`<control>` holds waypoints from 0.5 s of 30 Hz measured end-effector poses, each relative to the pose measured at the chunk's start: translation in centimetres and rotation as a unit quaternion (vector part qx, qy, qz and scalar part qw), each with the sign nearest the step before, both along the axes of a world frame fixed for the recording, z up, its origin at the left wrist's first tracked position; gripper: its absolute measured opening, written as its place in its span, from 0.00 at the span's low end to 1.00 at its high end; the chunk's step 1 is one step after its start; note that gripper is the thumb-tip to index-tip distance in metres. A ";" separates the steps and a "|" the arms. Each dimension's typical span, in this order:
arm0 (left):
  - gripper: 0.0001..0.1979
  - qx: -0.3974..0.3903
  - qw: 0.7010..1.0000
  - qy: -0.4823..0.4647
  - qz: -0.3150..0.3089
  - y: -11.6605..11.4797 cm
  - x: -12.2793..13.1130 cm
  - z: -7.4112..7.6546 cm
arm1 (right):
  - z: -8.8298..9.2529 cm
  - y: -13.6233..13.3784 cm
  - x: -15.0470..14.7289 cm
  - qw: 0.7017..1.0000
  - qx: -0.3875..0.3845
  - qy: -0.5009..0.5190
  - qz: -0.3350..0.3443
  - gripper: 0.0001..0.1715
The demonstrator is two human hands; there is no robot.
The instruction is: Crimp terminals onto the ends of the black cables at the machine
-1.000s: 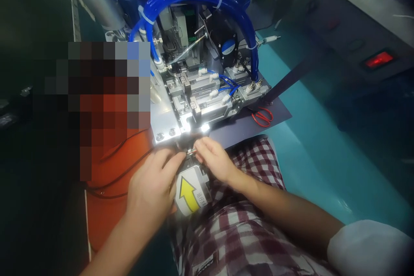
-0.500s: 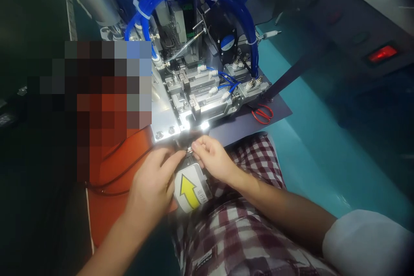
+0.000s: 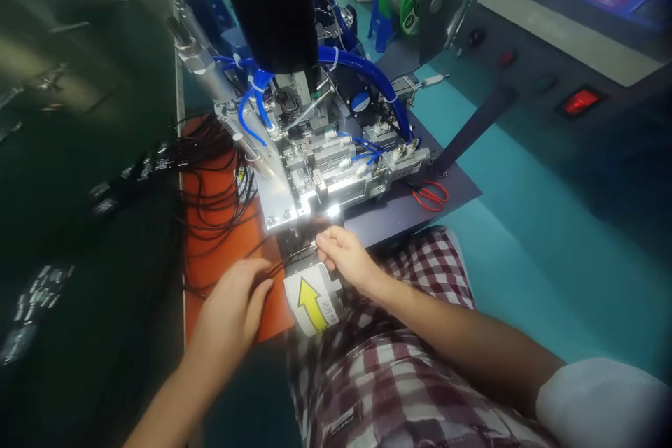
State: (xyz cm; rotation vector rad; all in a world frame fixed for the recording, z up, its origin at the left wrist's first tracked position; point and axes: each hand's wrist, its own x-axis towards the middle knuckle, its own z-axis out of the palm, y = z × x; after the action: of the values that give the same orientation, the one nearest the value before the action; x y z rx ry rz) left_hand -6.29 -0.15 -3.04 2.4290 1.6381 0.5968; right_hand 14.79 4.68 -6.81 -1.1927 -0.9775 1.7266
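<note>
The left hand has drawn back along the thin black cable, fingers curled at it left of the yellow-arrow label, grip unclear, so the right hand alone now pinches the metal tip just above that label.

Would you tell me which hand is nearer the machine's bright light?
The right hand, pinching the black cable just below the light; the left hand holds it lower down.
</note>
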 end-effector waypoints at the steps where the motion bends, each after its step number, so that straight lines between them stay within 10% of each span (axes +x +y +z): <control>1: 0.06 0.001 1.000 -0.014 0.024 -0.6 -0.9 0.0 | 0.1 0.0 0.0 1.000 0.000 0.000 -0.001 0.17; 10: 0.11 0.040 0.997 -0.004 -0.066 -0.1 -5.0 0.3 | 0.6 0.1 -0.1 1.000 -0.006 -0.024 -0.013 0.16; 15: 0.14 0.124 0.987 0.105 0.012 -1.1 -4.1 -0.8 | 0.8 0.2 -0.2 0.999 -0.028 -0.018 -0.013 0.16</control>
State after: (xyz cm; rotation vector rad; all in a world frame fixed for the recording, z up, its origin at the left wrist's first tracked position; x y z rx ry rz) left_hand -10.43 -1.20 -3.82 2.7353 1.7701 0.5987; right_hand 14.60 4.90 -5.96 -1.2717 -0.9373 1.7270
